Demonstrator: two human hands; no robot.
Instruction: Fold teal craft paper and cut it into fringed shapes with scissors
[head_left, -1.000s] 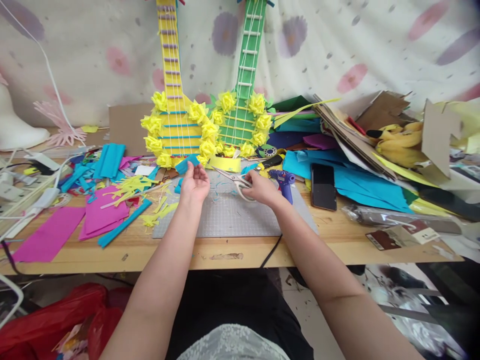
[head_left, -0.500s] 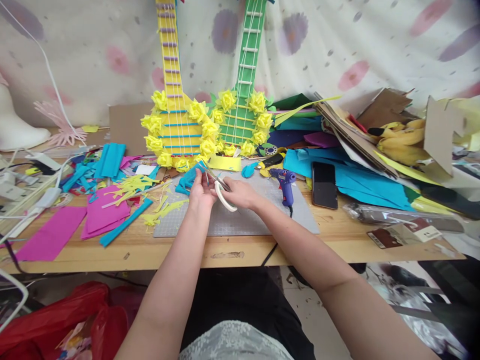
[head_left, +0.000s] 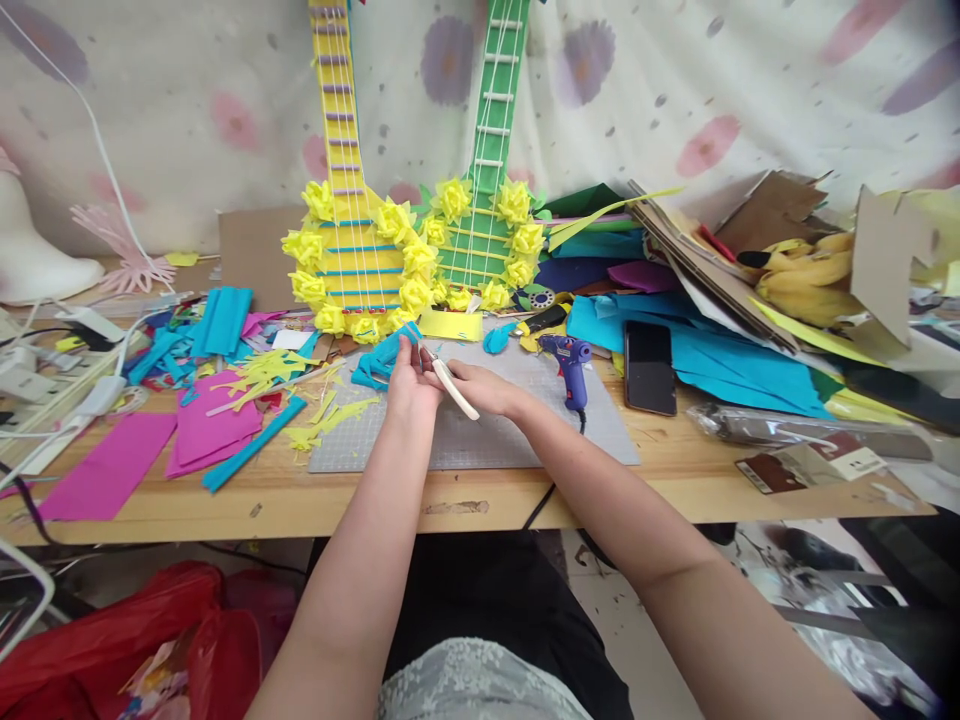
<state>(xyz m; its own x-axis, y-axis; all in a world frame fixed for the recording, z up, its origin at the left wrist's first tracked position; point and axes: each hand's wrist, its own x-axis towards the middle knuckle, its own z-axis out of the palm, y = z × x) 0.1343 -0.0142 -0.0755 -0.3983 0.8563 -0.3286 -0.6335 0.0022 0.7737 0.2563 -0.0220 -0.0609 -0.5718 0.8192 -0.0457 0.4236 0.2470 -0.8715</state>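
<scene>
In the head view, two hands worked close together over one grey cutting mat [head_left: 517, 435] on the table [head_left: 315, 500]. The right hand [head_left: 481, 388] was closed round one pair of scissors [head_left: 456, 390]; the left hand [head_left: 411, 388] seemed to pinch one piece of blue paper [head_left: 388, 352] by the blades, though fingers hid the grip. One glue gun [head_left: 573, 375] and one phone [head_left: 649, 370] lay to the right; two guitars, one yellow guitar [head_left: 358, 260] and one green guitar [head_left: 480, 243], stood behind.

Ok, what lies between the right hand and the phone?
In the head view: the purple glue gun on the grey mat, then a strip of wooden tabletop.
</scene>
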